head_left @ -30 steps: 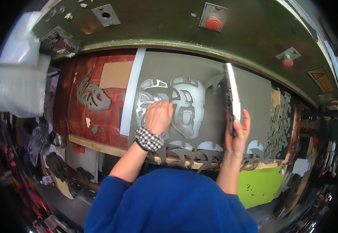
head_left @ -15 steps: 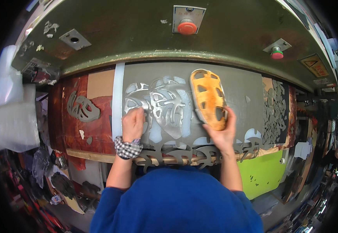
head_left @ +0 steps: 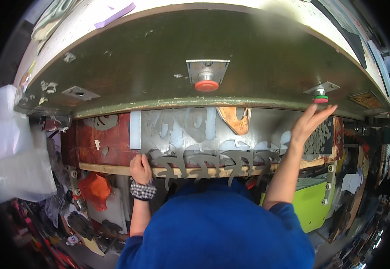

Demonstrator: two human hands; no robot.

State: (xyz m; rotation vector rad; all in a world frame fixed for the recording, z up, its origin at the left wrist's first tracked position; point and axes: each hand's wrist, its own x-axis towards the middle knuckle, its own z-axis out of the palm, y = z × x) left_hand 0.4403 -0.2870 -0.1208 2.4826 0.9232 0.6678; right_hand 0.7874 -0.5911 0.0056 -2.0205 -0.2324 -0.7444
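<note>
The step in hand looks to me like working the press controls: the person's right hand point(head_left: 310, 122) is up, fingers straight and apart with nothing held, just below the green button point(head_left: 321, 98); whether they touch, I can't tell. Pressing would call for a fingertip square on that button, other hand well out from under. Left of that hand, the orange cutting die point(head_left: 235, 120) lies on the grey sheet point(head_left: 269, 120), its far end hidden by the green machine front point(head_left: 154, 67). The left hand point(head_left: 141, 169) is curled into a fist at the wooden edge point(head_left: 110, 169), no object showing in it. Right of the raised hand sits a yellow warning sticker point(head_left: 365, 99), too small to read; I can make out no brand.
</note>
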